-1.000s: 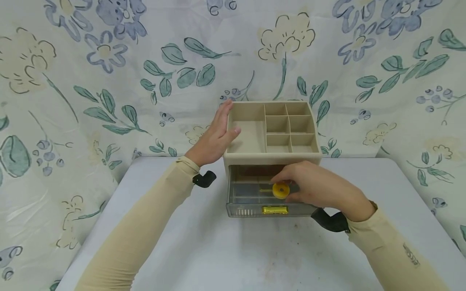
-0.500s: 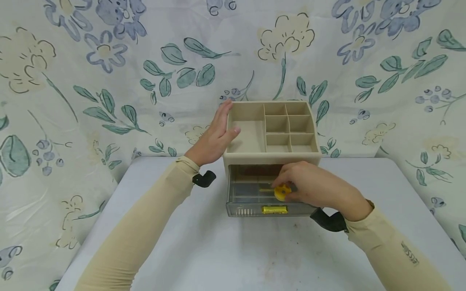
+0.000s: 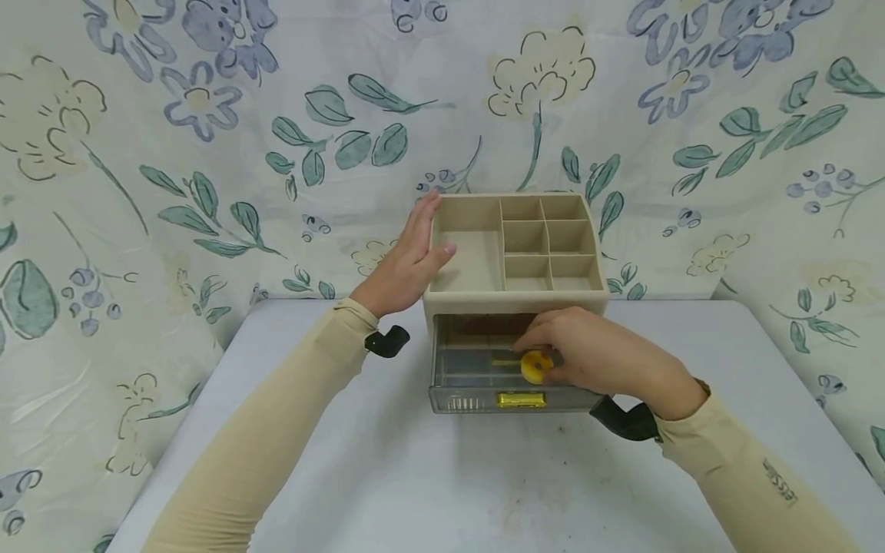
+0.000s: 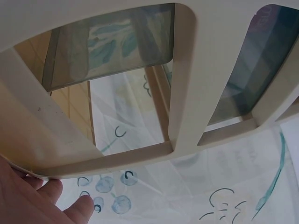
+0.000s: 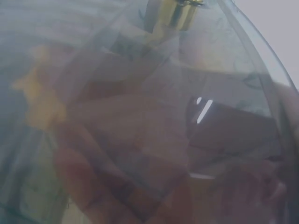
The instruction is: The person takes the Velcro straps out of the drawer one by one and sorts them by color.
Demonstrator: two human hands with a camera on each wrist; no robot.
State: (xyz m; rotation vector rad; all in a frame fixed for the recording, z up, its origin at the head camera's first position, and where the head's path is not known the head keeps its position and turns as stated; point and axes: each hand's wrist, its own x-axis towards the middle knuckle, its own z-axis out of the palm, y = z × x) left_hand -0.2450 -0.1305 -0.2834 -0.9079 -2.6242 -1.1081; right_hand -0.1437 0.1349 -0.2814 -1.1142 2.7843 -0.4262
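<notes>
one beige plastic organizer (image 3: 515, 297) with seven top compartments (image 3: 470, 261) fills mid-frame, one clear grey plastic drawer (image 3: 463, 401) out. right of centre, the right hand (image 3: 604, 353) pinches one round yellow disc (image 3: 535, 369) inside it; the left hand (image 3: 409, 265), thumb apart, touches the organizer's left side.

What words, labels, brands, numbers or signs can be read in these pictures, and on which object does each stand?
"LEISS", perhaps with more after it: dark lettering on the right sleeve; too small and blurred to be sure.
Faint pinkish marks on or behind the bluish see-through panel: possibly lettering, too blurred to read.
</notes>
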